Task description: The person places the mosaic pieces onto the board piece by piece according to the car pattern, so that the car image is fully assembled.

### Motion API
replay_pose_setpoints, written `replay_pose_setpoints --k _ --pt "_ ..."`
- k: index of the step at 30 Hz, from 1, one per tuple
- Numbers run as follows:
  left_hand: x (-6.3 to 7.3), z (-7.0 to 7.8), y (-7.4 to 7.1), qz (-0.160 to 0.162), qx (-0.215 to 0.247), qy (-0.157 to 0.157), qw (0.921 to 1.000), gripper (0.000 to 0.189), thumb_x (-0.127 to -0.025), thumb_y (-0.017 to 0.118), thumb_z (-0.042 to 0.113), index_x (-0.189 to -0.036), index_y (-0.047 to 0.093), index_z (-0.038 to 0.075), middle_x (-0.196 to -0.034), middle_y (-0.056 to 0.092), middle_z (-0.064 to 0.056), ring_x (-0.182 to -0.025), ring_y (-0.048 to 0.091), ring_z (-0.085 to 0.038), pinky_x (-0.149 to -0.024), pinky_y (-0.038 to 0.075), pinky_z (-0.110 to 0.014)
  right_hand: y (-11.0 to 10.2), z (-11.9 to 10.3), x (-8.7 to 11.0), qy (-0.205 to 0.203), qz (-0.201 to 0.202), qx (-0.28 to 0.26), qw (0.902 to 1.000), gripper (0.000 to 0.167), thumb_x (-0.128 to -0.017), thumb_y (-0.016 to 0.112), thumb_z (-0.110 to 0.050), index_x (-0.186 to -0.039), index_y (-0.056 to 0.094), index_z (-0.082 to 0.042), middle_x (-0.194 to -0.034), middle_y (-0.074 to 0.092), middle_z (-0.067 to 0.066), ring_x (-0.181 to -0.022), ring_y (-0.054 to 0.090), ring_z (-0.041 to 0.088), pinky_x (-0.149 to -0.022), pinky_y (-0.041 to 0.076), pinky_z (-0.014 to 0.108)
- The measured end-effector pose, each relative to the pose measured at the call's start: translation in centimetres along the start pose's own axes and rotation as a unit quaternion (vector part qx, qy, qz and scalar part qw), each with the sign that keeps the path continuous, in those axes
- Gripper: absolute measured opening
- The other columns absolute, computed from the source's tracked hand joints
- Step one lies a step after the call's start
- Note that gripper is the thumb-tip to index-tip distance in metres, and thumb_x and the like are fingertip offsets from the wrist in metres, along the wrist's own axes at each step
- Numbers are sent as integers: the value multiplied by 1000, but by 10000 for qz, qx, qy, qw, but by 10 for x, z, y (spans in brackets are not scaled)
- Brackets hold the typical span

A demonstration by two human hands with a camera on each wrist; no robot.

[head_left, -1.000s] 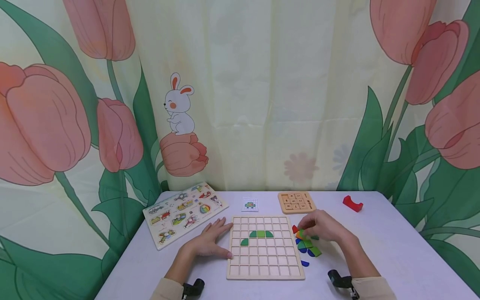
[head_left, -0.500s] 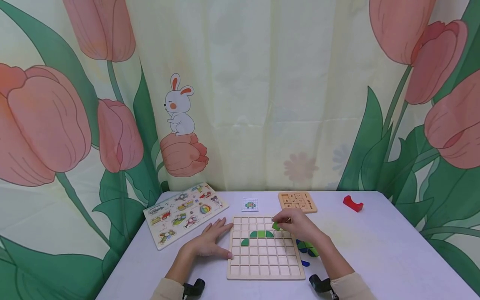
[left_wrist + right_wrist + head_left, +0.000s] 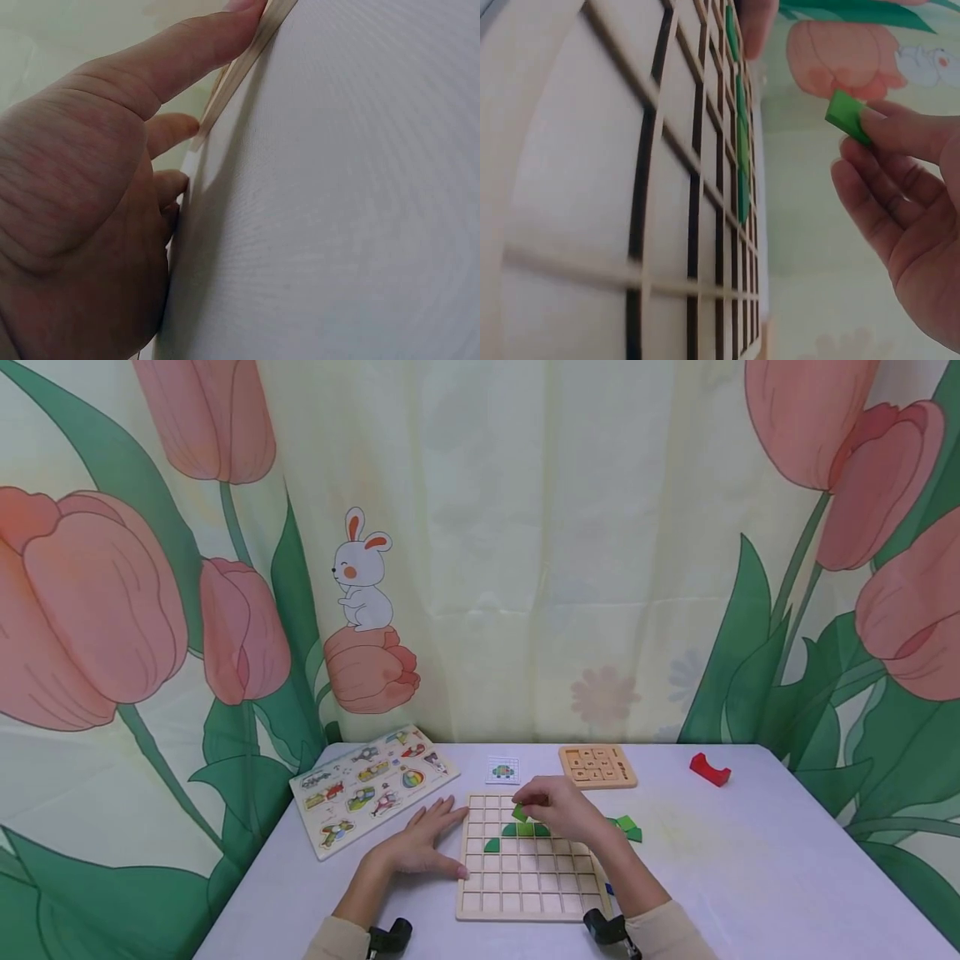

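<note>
My left hand (image 3: 416, 847) rests on the table at the left side of a wooden grid board (image 3: 525, 918). Its fingers are spread, and thumb and index fingertip touch the frame. Over the board's upper part, my right hand (image 3: 558, 812) pinches a light green square tile (image 3: 845, 114) between thumb and fingers, raised above the grid. Below it in the head view, a light green tile (image 3: 525, 830) sits in a cell between two dark green curved tiles. Another dark green quarter-round tile (image 3: 492, 845) lies one row lower, to the left.
Loose green tiles (image 3: 627, 823) and a blue tile (image 3: 609, 889) lie right of the board, partly hidden by my right forearm. Behind are a pattern card (image 3: 503, 770), a wooden number puzzle (image 3: 597, 767) and a red curved block (image 3: 709, 770). A picture puzzle board (image 3: 375, 789) lies left.
My right hand has taken a light green tile from the pile right of the board and carried it left over the grid's upper rows. My left hand stays in place.
</note>
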State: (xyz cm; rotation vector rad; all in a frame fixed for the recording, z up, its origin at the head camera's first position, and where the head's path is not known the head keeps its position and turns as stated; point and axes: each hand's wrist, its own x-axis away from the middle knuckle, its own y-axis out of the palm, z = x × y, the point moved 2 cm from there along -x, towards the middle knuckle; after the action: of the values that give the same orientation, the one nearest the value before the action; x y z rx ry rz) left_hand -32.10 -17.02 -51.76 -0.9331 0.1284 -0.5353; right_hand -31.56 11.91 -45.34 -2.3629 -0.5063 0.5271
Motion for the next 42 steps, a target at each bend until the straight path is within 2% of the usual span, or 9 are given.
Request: replay_pose_setpoints --k 5,10,18,25,33,42 --pt "-1 0 0 -44 1 -20 10000 107 -76 83 64 -164 34 29 -176 12 -9 -164 4 -33 -131 2 -63 5 -8 -5 39 -114 -39 9999 19 -95 73 -4 -111 79 -13 -99 75 -2 -83 64 8 -73 56 21" --pt "0 1 -1 -28 33 -55 10000 107 -75 84 64 -164 34 30 -176 12 -9 -164 3 -33 -131 1 -63 11 -10 -7 -17 -215 -60 9997 18 -95 72 -1 -111 79 -6 -98 76 2 -82 63 9 -72 55 21" --pt "1 1 -2 -15 -32 42 10000 107 -76 84 63 -164 35 27 -176 12 -11 -164 4 -35 -131 1 -62 20 -6 -6 67 -290 -2 9996 19 -96 71 -1 -112 79 -7 -101 76 1 -87 65 9 -77 56 19" --pt "2 3 -2 -4 16 75 10000 107 -76 85 61 -164 35 25 -176 13 -12 -164 4 -35 -131 1 -63 27 -6 -3 202 -522 177 9983 20 -96 70 0 -110 81 -8 -104 76 -3 -93 64 11 -81 56 24" --pt "2 3 -2 0 27 37 10000 108 -75 85 61 -164 35 26 -176 12 -11 -164 4 -36 -131 1 -63 31 -4 -1 241 -741 178 9968 20 -96 70 1 -108 82 -10 -106 77 -1 -92 63 11 -81 57 25" --pt "0 2 -2 -19 18 -23 10000 108 -75 85 63 -164 35 27 -176 13 -11 -163 4 -36 -131 2 -63 34 -2 -1 368 -900 172 9951 21 -96 69 0 -106 83 -13 -103 76 -7 -97 63 10 -88 58 29"
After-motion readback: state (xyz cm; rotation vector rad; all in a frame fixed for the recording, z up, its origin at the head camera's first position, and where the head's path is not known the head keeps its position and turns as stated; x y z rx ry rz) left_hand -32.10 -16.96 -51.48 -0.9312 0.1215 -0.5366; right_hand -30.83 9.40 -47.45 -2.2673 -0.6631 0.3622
